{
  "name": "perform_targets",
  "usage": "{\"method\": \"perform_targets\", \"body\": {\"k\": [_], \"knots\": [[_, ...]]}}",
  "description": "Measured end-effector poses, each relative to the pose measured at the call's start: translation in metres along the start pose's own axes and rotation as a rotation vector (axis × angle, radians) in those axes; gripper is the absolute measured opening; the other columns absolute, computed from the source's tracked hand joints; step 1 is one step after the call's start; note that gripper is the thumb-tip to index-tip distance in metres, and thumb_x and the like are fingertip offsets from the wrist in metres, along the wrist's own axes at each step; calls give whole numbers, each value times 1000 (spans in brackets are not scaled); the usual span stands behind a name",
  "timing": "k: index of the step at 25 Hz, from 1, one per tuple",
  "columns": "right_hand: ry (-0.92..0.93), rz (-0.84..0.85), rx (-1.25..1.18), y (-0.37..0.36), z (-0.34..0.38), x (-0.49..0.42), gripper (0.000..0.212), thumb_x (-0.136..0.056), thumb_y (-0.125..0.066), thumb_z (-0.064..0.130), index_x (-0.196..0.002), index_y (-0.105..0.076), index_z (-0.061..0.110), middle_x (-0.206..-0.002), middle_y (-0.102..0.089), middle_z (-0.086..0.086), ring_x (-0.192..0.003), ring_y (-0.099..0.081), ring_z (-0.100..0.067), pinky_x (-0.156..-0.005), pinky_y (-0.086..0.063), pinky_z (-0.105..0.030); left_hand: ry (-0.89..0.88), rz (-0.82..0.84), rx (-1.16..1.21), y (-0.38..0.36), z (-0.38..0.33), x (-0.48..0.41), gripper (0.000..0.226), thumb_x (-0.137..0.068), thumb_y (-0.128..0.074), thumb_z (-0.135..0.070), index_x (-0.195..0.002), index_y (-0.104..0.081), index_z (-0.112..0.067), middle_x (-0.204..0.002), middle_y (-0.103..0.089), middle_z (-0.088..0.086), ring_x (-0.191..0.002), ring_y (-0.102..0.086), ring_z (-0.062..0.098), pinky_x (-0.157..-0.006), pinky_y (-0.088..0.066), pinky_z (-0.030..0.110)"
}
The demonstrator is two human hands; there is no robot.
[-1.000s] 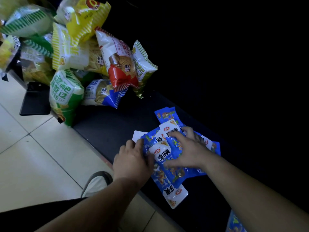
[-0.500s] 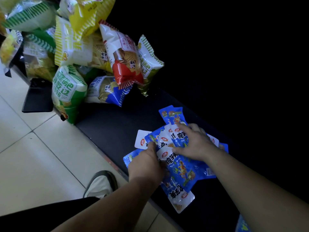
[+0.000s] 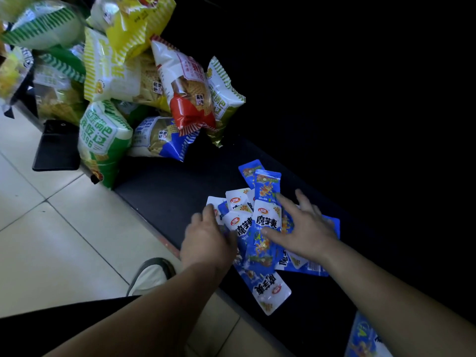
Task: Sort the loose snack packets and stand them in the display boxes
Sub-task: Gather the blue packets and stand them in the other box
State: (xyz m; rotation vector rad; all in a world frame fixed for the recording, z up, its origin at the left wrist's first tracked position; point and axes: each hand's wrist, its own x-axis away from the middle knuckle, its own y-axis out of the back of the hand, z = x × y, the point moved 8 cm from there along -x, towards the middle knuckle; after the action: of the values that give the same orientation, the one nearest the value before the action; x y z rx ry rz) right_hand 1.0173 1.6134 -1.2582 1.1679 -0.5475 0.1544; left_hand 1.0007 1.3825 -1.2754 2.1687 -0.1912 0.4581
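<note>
One blue packet pile [image 3: 268,220] (overlapping), right fingers [image 3: 286,206] spread flat, left fingers' [image 3: 209,212] grip unclear

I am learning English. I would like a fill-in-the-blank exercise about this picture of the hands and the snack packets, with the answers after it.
1. The left hand and the right hand both touch a pile of small packets coloured white and ___.
2. In the picture, the heap of large snack bags is to the ___ of the small packets.
3. The shoe stands on a floor of pale ___.

Missing words: blue; left; tiles.
</note>
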Motion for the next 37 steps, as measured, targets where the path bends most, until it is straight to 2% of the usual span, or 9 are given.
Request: {"method": "perform_targets", "body": {"k": [5, 11, 15, 18, 21, 25, 28, 32, 37], "knots": [[15, 149, 95, -11, -13, -4, 119, -64, -67, 88, -152, 9, 62, -171, 17, 3, -157, 14, -23, -124, 0, -54, -53, 8, -294, -13, 0, 15, 86, -83, -56, -66, -152, -15, -37, -137, -39, 2, -121, -42, 28, -97, -42, 41], [45, 60, 137, -12, 0, -16, 113, -71, -67, 83, -157, 1, 54, -140, -30, 3, -133, -30, -21, -92, -38, -35, -16, 75, 69, -25, -11, 2, 72, -95, -54, -42, -155, -13, -39, -130, -42, 7, -103, -59, 31, -85, -52, 40], [13, 68, -105, -22, 10, -17, 106, -76, -72, 66, -158, -7, 52, -132, -31, 7, -130, -34, -19, -101, -44, -37, -74, 72, 186, -22, -29, 8, 80, -100, -50, -43, -160, 2, -36, -136, -50, 2, -101, -62, 21, -78, -43, 29], [-9, 43, -213, -24, 12, -15, 97, -77, -73, 60, -155, -15, 57, -143, -33, 13, -134, -34, -17, -106, -42, -37, -219, 112, -9, -26, -39, 20, 96, -95, -58, -42, -159, 13, -38, -133, -50, -1, -110, -52, 20, -86, -47, 34], [-65, 13, -447, -26, 8, -15, 76, -85, -68, 56, -150, -29, 59, -143, -37, 15, -134, -43, -15, -106, -45, -37, -285, 98, -239, -29, -44, 14, 98, -91, -60, -46, -160, 8, -32, -137, -50, 0, -119, -44, 24, -96, -42, 36], [-100, -10, -501, -22, 7, -16, 66, -93, -59, 60, -152, -30, 54, -151, -35, 12, -138, -39, -21, -110, -42, -44, -413, 37, -285, -26, -62, 18, 75, -96, -52, -39, -159, -11, -32, -125, -62, -1, -111, -51, 23, -87, -45, 33], [-41, -50, -402, -19, 11, -16, 62, -92, -65, 52, -148, -36, 56, -144, -42, 11, -136, -32, -24, -111, -38, -41, -314, 96, -76, -26, -62, 13, 64, -100, -50, -32, -156, -20, -39, -119, -65, 2, -106, -59, 25, -76, -44, 33], [53, -36, -361, -20, 13, -20, 61, -89, -76, 36, -140, -47, 53, -140, -45, 17, -131, -34, -17, -106, -38, -33, -158, 137, 220, -28, -51, -5, 75, -91, -59, -10, -156, -30, -35, -141, -53, 2, -117, -60, 24, -93, -52, 38], [23, -1, -626, -23, 4, -30, 62, -88, -77, 20, -119, -53, 67, -126, -50, 14, -118, -59, -20, -89, -61, -39, -240, 182, 239, -38, -67, -2, 72, -93, -60, -14, -155, -28, -33, -149, -39, -9, -126, -54, 16, -92, -45, 25]]}}
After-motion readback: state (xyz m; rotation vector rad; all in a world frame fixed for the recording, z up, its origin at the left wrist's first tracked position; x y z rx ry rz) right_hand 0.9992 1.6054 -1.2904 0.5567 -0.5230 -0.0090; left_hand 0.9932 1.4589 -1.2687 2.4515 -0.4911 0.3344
